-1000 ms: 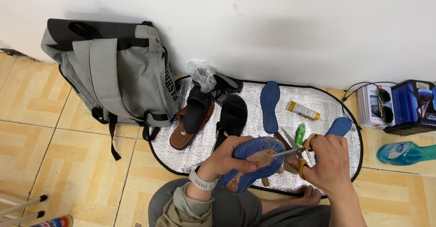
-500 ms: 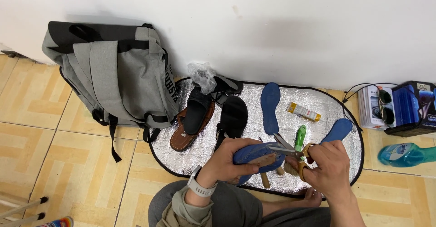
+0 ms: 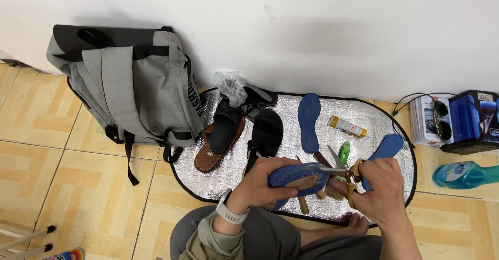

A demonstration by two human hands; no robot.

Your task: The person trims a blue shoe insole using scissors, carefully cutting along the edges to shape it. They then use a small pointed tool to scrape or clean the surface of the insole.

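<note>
The mat looks crinkled glossy foil, the backpack matt grey cloth, the insole perhaps foam.

Bare foil mat lies open between the blue insole and the glue tube. Sandals crowd its left end, with the backpack blocking beyond. Boxes and a bottle obstruct the right.

premises appear to be a makeshift shoe-repair spot on the floor of a home or similar room. evidence: tan tiled floor meeting a plain white wall; a silver foil mat laid out as a work surface, bearing sandals, loose blue insoles, a tube of glue and brushes. a grey backpack leans against the wall. no bench or fixed tools seen.
</note>
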